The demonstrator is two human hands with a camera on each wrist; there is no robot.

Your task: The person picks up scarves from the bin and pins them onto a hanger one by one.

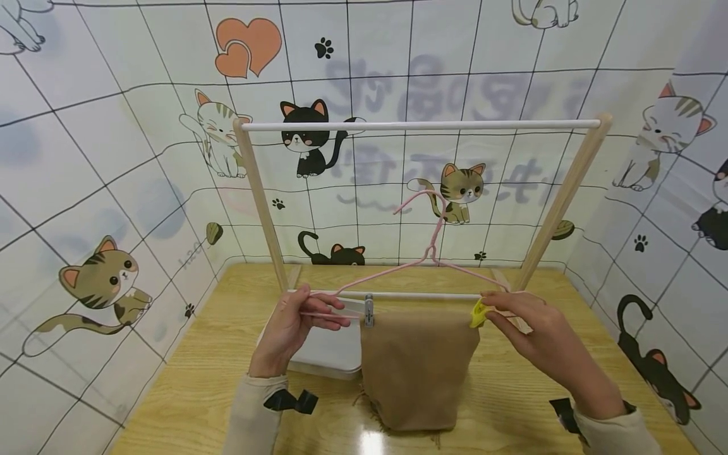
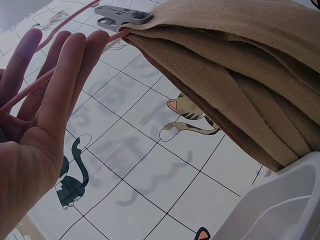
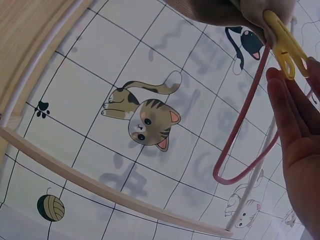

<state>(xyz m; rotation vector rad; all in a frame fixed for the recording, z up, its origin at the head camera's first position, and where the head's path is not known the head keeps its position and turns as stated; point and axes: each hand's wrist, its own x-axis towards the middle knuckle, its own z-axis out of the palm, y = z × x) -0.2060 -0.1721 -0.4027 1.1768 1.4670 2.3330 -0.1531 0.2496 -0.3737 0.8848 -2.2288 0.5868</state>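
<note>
My left hand (image 1: pixel 284 328) holds the left end of a pink wire hanger (image 1: pixel 381 273), the wire running among its fingers. My right hand (image 1: pixel 534 325) pinches a yellow clothespin (image 1: pixel 479 313) at the right upper corner of a folded brown cloth (image 1: pixel 421 373). The cloth hangs over the hanger's lower bar. A grey clothespin (image 1: pixel 368 311) clips its left upper corner, close to the left fingertips. In the right wrist view the yellow clothespin (image 3: pixel 285 45) sits at the cloth's edge beside the hanger wire (image 3: pixel 240 120). The hanger's hook points up and left.
A rack with a white top rail (image 1: pixel 421 126) and wooden legs (image 1: pixel 261 208) stands behind the hands. Under the left hand, a white tray (image 1: pixel 324 363) lies on the wooden table (image 1: pixel 188 379), partly behind the cloth. Cat-print walls (image 1: pixel 170 151) enclose the table.
</note>
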